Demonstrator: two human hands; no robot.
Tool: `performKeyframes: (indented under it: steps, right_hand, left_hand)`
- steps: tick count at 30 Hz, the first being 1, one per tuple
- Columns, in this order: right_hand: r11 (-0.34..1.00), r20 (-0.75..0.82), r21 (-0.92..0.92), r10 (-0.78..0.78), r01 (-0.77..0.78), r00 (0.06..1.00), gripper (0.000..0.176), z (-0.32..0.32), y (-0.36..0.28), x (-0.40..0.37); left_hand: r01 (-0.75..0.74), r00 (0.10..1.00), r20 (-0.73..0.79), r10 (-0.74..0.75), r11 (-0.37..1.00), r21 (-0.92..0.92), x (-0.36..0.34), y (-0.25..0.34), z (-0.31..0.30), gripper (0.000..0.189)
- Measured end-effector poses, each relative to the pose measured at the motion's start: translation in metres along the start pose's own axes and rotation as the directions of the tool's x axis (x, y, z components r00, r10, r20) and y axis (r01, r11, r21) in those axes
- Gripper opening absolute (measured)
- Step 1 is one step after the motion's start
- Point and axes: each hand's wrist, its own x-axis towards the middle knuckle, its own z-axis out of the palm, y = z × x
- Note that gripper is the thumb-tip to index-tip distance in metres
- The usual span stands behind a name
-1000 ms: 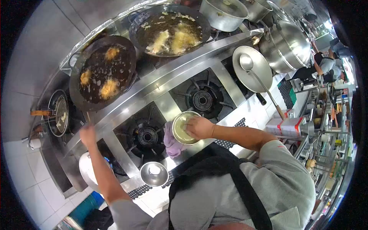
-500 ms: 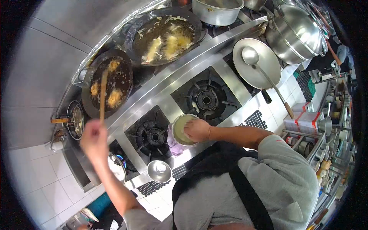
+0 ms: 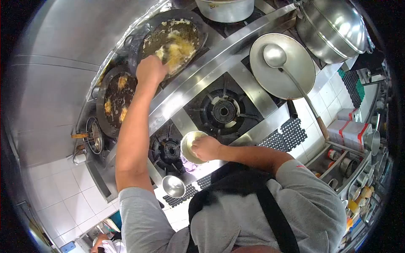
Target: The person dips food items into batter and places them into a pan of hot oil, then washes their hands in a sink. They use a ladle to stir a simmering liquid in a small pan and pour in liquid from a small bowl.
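My left hand is closed at the near edge of the upper wok, where pale battered pieces fry in dark oil. The long wooden chopsticks it held a moment earlier cannot be made out against the food. My right hand is closed on the right side of a round bowl of pale liquid, its fingertips hidden inside. Under the bowl lies a lilac cloth. Browned pieces fry in the left wok, below my left forearm.
Two unlit burners lie in front of me. A large pan with a ladle rests at the right, beside a steamer pot. A small metal bowl sits at the near edge. A wire strainer is far left.
My left hand has moved up and right from beside the left wok to the upper wok, and the chopsticks no longer show. My right hand stays at the bowl. The view has shifted slightly.
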Motion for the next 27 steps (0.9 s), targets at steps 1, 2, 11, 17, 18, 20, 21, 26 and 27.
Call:
performKeyframes:
  steps: [1, 2, 11, 17, 18, 20, 21, 26, 27]
  right_hand:
    - [1.000, -0.013, 0.021, 0.003, -0.002, 1.000, 0.017, 0.000, 0.000, 0.000]
    - [0.999, -0.026, 0.040, 0.004, -0.003, 1.000, 0.016, 0.001, 0.001, 0.000]
    - [0.997, -0.035, 0.079, 0.026, -0.024, 0.999, 0.015, -0.009, -0.001, 0.000]
    - [0.998, -0.008, 0.062, 0.012, -0.011, 1.000, 0.015, -0.003, 0.000, 0.001]
    - [0.998, -0.006, 0.062, 0.008, -0.008, 1.000, 0.015, -0.004, -0.001, 0.002]
    - [0.998, -0.004, 0.057, 0.001, -0.001, 1.000, 0.015, -0.005, -0.001, 0.001]
    - [0.998, 0.001, 0.056, 0.003, -0.003, 1.000, 0.015, -0.005, -0.001, -0.001]
    - [0.998, -0.030, 0.066, 0.012, -0.010, 0.999, 0.015, -0.003, 0.000, 0.000]
    - [0.998, -0.032, 0.066, 0.012, -0.010, 0.999, 0.015, -0.004, -0.001, 0.000]
  left_hand:
    - [-0.002, 1.000, 0.003, 0.002, 1.000, 0.009, 0.003, 0.000, 0.001, 0.026]
    - [0.010, 1.000, -0.003, -0.010, 1.000, 0.015, 0.006, -0.002, 0.003, 0.027]
    - [-0.006, 0.992, -0.126, -0.010, 0.993, -0.122, -0.022, -0.012, -0.012, 0.023]
    - [0.078, 0.990, -0.116, -0.080, 0.997, -0.015, -0.029, -0.045, -0.007, 0.024]
    - [0.087, 0.990, -0.113, -0.083, 0.996, 0.031, -0.028, -0.048, -0.006, 0.024]
    - [0.103, 0.989, -0.107, -0.100, 0.995, 0.016, -0.026, -0.054, -0.004, 0.024]
    - [0.116, 0.988, -0.103, -0.116, 0.993, 0.002, -0.027, -0.053, -0.004, 0.023]
    - [0.098, 0.987, -0.121, -0.106, 0.993, -0.066, -0.035, -0.033, -0.013, 0.024]
    - [0.068, 0.989, -0.126, -0.078, 0.994, -0.085, -0.036, -0.027, -0.015, 0.024]
